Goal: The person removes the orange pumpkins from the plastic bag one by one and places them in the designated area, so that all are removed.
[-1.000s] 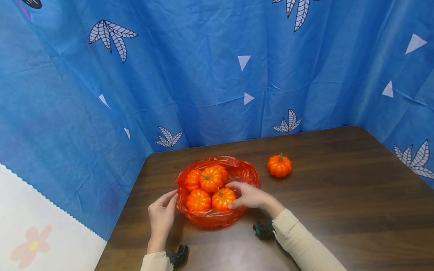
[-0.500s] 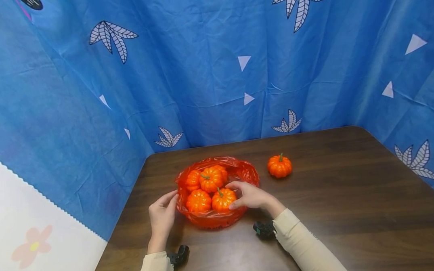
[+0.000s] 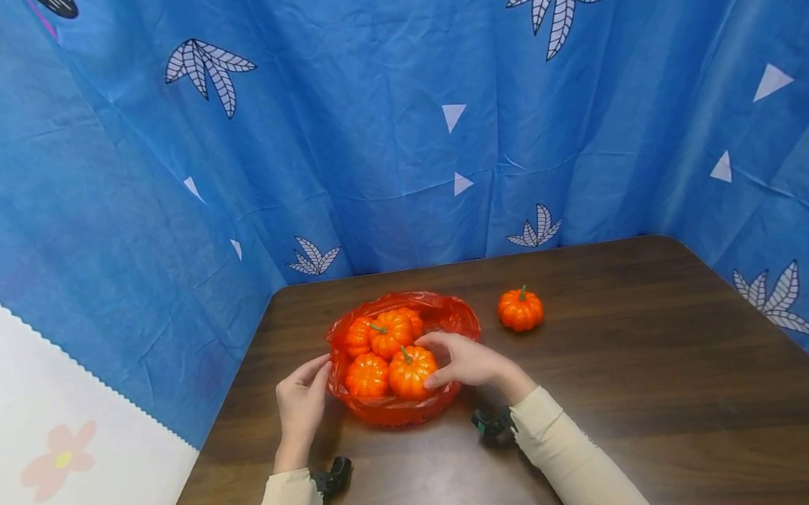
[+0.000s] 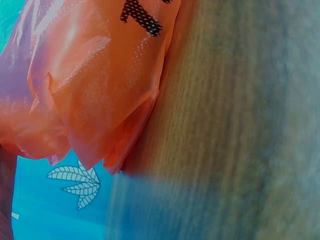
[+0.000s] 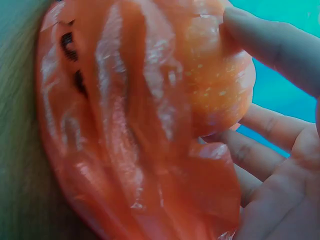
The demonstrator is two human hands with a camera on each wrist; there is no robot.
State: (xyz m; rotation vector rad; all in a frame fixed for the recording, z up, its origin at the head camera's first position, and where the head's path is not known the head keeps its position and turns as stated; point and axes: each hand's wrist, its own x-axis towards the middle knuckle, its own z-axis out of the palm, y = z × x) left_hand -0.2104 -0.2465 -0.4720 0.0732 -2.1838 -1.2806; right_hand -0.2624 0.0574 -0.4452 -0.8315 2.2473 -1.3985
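A red plastic bag [image 3: 394, 414] stands wide-mouthed on the table with several small orange pumpkins [image 3: 367, 375] inside. My left hand [image 3: 303, 404] pinches the bag's left rim between thumb and fingers. At the bag's front right, my right hand [image 3: 473, 364] grips a glossy orange pumpkin [image 3: 410, 373] with a green stem, thumb in front and fingers behind. The right wrist view shows thumb and fingers around this pumpkin [image 5: 220, 80], partly covered by the bag's film. Only the side of the bag [image 4: 95, 80] appears in the left wrist view, with black print on it.
One more orange pumpkin [image 3: 520, 310] sits on the dark wooden table [image 3: 640, 363], right of the bag. A blue patterned curtain [image 3: 399, 132] hangs along the back and sides. A white cloth [image 3: 59, 418] with a flower lies at the left.
My right hand and the pumpkin in it have shifted slightly left, and the pumpkin looks a little higher and larger. The left hand stays at the bag's rim.
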